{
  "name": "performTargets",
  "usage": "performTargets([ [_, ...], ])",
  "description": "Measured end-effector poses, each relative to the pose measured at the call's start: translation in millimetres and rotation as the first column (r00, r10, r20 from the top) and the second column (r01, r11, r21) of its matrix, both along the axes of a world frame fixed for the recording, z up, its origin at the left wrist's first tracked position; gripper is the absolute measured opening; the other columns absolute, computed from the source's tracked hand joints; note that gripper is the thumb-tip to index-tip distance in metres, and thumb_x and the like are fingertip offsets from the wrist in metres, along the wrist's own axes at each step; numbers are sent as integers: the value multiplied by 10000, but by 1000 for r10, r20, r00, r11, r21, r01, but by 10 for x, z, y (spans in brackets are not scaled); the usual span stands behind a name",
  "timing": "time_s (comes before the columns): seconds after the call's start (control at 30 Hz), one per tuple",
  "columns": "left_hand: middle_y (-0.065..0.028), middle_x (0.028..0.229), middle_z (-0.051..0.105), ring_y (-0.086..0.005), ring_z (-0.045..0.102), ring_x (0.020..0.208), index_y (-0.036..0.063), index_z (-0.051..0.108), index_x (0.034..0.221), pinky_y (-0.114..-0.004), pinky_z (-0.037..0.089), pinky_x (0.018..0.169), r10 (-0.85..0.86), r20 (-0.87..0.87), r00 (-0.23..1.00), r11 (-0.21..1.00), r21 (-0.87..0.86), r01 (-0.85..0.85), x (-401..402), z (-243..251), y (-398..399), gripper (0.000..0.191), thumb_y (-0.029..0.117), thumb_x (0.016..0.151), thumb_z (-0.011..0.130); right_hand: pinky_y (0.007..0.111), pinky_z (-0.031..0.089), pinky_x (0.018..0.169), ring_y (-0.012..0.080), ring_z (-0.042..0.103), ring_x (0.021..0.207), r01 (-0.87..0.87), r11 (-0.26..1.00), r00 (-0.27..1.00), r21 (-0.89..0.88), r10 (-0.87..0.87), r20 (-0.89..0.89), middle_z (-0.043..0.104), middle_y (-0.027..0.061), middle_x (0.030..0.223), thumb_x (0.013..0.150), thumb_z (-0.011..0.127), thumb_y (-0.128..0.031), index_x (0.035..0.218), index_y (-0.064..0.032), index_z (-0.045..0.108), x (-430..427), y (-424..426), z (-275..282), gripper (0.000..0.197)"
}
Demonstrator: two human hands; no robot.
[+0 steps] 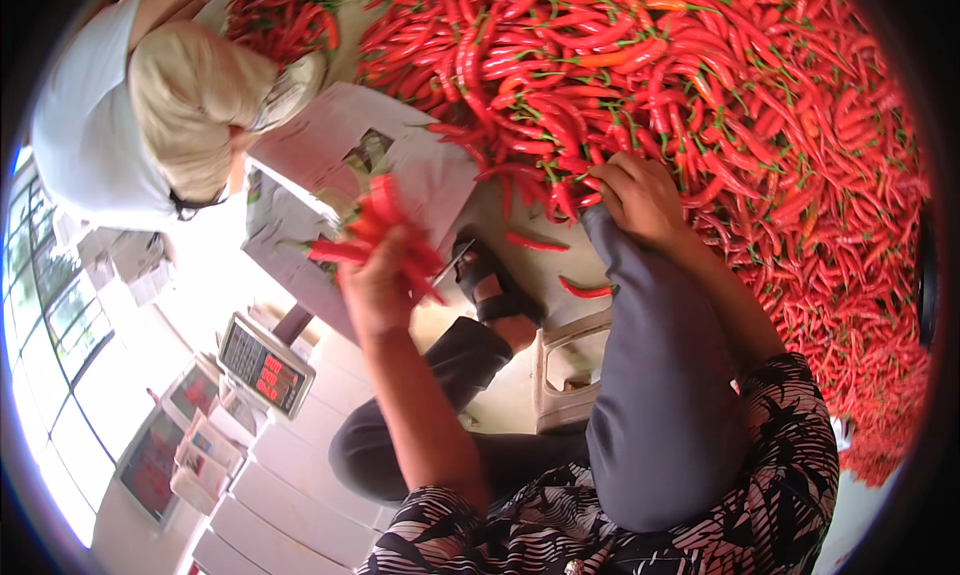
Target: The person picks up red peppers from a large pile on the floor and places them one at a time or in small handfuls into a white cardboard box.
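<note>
My left hand [379,290] is closed around a bunch of red chili peppers [360,237], blurred by motion, with the tips pointing several ways. The bunch is above a pale cardboard carton [442,177]. At the near edge of a large heap of red chili peppers [675,72], my right hand [641,196] bends its fingers down among the pods, beside my raised knee. Its fingertips are partly hidden, so a firm hold on a pepper cannot be made out. Loose on the floor lie one red pepper [536,242] and another chili [585,287].
Another person [97,132] sits at the upper left beside a smaller chili pile [281,16]. A digital scale display [266,365] with lit red digits stands at the left, near white boxes [300,477]. A plastic stool [551,372] is beside my leg; my sandalled foot [495,282] is near the carton.
</note>
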State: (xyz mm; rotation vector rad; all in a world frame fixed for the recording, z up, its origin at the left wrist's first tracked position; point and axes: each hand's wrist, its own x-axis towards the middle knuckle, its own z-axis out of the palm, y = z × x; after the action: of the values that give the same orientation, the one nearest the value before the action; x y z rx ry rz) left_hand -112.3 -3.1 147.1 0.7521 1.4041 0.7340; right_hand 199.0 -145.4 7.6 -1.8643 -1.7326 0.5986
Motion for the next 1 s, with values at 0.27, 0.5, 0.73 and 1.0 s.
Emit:
performTargets([
  [0.27,-111,942,731,-232,728,806,-20,663,1113,-349,603,712,252,-450,857,961,16,-274,-1877,-325,68,234,-50,886,712,446,506,705,297,644,813,68,985,997,160,-74,35,625,59,890,878,698,-110,976,-110,695,-117,69,-132,98],
  [0.5,-140,1145,730,-275,730,1025,24,647,1246,-421,616,898,220,-156,963,941,-227,-252,-2053,-654,-2,325,-3,935,737,450,500,695,308,642,808,84,985,995,148,-90,40,621,72,890,885,676,-111,985,-106,692,-102,49,-187,101],
  [0.73,-122,1164,737,-261,727,1043,32,661,1266,-414,614,896,159,-298,941,966,-148,-210,-2292,-835,-85,313,48,962,737,443,504,693,318,641,793,105,984,993,146,-113,45,626,75,907,887,674,-116,988,-108,697,-89,63,-180,104],
  [1.0,-235,1203,729,-367,709,1119,-28,626,1338,-452,555,985,-260,-941,218,964,-265,10,-2408,-913,-206,524,321,963,734,447,508,694,313,641,788,103,980,994,173,-106,10,625,69,894,883,678,-119,990,-119,700,-154,102,-213,109],
])
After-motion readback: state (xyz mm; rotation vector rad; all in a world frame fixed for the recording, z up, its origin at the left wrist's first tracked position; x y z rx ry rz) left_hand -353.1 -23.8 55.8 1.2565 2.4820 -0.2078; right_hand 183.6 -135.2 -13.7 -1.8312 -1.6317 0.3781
